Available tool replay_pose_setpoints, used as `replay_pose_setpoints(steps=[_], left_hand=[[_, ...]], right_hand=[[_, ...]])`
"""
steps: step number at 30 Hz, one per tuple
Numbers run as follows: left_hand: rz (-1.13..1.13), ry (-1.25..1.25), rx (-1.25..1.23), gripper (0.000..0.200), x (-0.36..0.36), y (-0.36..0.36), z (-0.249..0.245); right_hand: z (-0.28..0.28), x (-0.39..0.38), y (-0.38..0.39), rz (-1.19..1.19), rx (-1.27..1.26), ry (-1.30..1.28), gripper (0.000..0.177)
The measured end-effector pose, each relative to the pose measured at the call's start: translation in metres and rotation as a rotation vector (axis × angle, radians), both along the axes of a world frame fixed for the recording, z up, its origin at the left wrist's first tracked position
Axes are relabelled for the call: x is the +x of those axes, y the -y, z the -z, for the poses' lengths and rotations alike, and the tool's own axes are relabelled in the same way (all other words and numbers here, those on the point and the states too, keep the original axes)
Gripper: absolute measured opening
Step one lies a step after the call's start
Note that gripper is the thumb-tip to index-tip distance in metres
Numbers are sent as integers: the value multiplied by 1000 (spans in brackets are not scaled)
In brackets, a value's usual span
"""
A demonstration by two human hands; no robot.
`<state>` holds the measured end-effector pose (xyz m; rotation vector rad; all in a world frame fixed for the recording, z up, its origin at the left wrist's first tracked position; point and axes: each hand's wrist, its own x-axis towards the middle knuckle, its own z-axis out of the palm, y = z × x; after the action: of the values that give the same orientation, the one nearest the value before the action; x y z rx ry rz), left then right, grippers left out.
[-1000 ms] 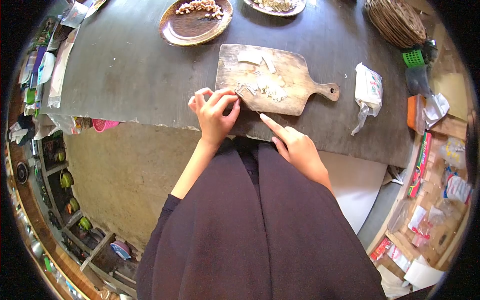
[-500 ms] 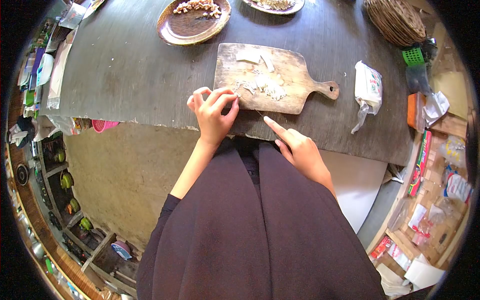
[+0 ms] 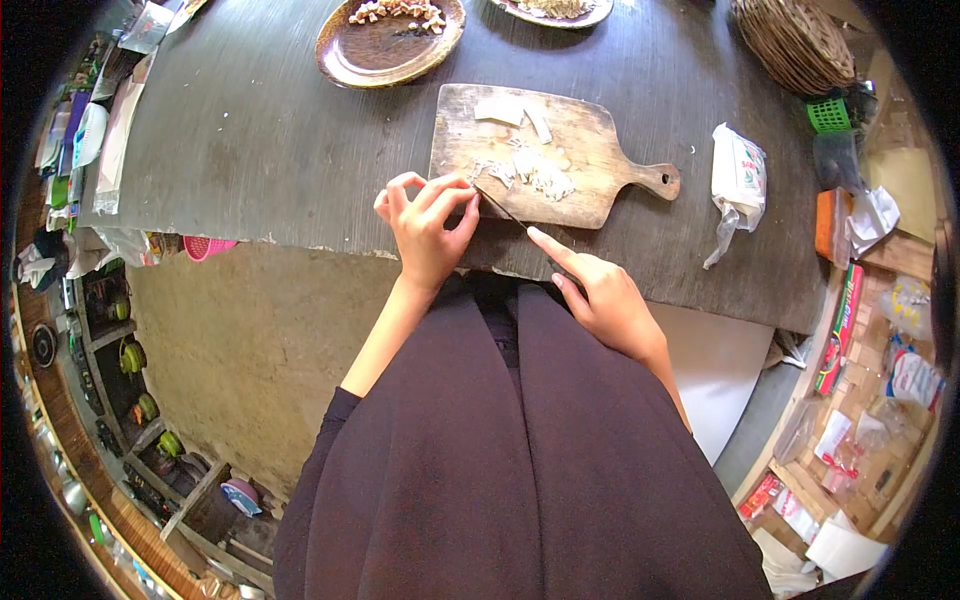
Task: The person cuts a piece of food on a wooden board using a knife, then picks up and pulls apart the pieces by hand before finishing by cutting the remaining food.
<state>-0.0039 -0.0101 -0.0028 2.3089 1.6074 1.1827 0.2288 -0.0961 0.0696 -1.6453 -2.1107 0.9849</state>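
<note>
A wooden cutting board (image 3: 590, 180) lies near the table's front edge, its handle pointing right. On it are thin pale shreds (image 3: 540, 178) and two larger pale slices (image 3: 500, 110). My left hand (image 3: 428, 222) is at the board's lower left corner, thumb and fingers pinched on something small that I cannot make out. My right hand (image 3: 605, 300) holds a thin knife (image 3: 503, 210), index finger stretched along it. The blade crosses the board's lower edge, with its tip close to my left fingertips.
A brown plate (image 3: 385, 62) with chopped pieces and another plate (image 3: 560, 20) with shreds stand at the back. To the right are a white plastic packet (image 3: 738, 180), stacked wicker (image 3: 800, 45), a green basket (image 3: 828, 115) and an orange sponge (image 3: 828, 228).
The knife blade has come up onto the board's lower left, towards my left fingertips, and now shows more plainly. My left hand holds nearly the same place.
</note>
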Motion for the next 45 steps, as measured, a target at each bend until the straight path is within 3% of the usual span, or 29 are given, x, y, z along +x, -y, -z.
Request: replay_pose_setpoints(steps=[6, 40, 45], left_hand=[[-1, 6, 0, 12, 1, 0, 1], [0, 24, -3, 12, 0, 0, 0], [-32, 20, 6, 13, 0, 1, 2]], right_hand=[[4, -11, -1, 19, 0, 104, 64], [2, -3, 1, 1, 10, -21, 64], [8, -11, 6, 26, -27, 105, 66]])
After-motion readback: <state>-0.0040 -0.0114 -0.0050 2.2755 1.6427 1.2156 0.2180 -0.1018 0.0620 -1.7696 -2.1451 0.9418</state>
